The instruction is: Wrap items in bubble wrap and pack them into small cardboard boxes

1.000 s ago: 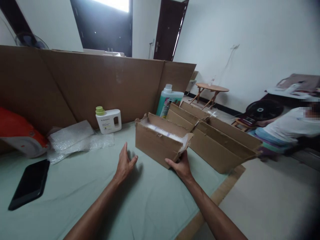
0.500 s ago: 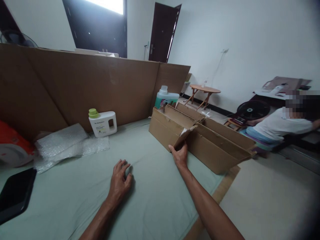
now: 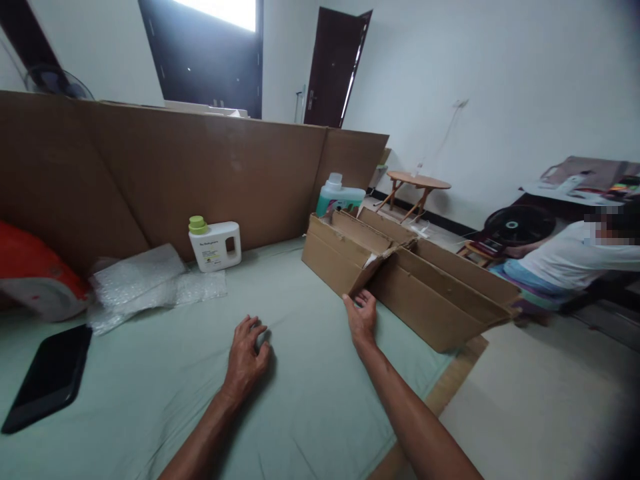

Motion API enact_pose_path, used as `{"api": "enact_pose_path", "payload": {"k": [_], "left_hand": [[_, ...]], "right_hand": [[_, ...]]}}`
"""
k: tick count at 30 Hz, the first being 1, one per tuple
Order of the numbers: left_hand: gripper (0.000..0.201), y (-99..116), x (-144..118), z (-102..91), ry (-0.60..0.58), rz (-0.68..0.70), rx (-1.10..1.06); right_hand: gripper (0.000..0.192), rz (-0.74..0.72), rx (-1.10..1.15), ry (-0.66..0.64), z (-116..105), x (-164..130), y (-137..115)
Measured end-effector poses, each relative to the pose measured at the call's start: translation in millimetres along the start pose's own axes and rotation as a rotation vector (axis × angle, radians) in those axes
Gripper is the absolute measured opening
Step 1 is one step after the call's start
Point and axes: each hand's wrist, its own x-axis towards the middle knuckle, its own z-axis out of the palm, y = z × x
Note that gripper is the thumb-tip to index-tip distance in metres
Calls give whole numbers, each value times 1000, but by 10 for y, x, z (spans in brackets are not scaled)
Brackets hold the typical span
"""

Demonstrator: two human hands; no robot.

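My left hand rests on the pale green sheet with its fingers loosely bent and nothing in it. My right hand lies on the sheet at the near corner of a small brown cardboard box. Its fingertips sit just under the box's torn flap and do not grip it. The small box stands against a longer open cardboard box to its right.
A tall cardboard wall runs behind. In front of it are a white green-capped bottle, a teal bottle, bubble wrap, a black phone and a red-and-white object. A person sits at the right beside a fan.
My right hand pushed the small box away to the right against the long box, then slid back off its flap. My left hand dropped onto the sheet and curled.
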Motion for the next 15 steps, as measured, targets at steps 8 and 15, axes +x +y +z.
{"api": "enact_pose_path", "payload": {"k": [8, 15], "left_hand": [[42, 303, -64, -343, -276, 60, 173], [56, 266, -1420, -919, -533, 289, 214]], "right_hand": [[39, -177, 85, -472, 205, -394, -567], [30, -474, 98, -905, 803, -1118, -1093]]}}
